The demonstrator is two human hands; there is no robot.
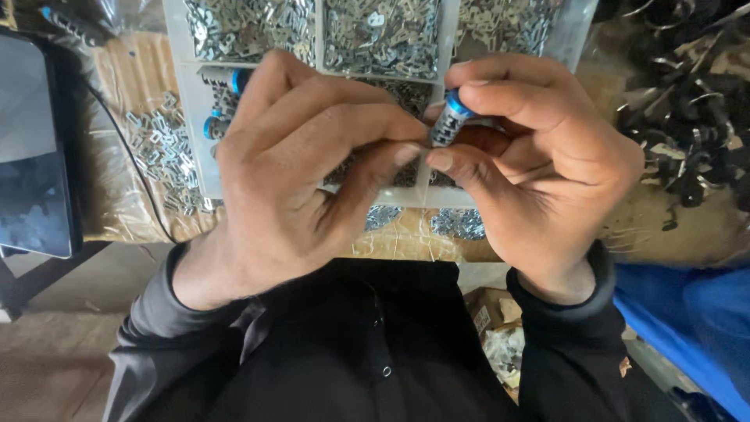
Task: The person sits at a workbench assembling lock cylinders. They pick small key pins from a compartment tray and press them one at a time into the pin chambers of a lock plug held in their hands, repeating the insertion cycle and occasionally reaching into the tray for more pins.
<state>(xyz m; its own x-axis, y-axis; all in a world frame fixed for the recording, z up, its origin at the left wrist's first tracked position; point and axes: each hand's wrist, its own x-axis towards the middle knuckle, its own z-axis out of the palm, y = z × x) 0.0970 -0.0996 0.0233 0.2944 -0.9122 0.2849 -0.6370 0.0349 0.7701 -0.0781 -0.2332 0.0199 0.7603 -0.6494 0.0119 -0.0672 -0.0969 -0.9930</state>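
Nearest the head camera, the dark long-sleeved shirt front [367, 344] is filling the lower frame. Above it, the left hand [305, 172] is pinching something too small to make out between thumb and forefinger, right against the blue-capped rod stacked with small grey metal pieces [448, 121]. The right hand [539, 164] is gripping that rod over the white compartmented plastic tray [186, 94]. Two similar loaded blue-capped rods [223, 101] are already lying in the tray, so some stacking looks done. Heaps of loose grey metal pieces [383, 31] are still filling the compartments, so plenty seems left.
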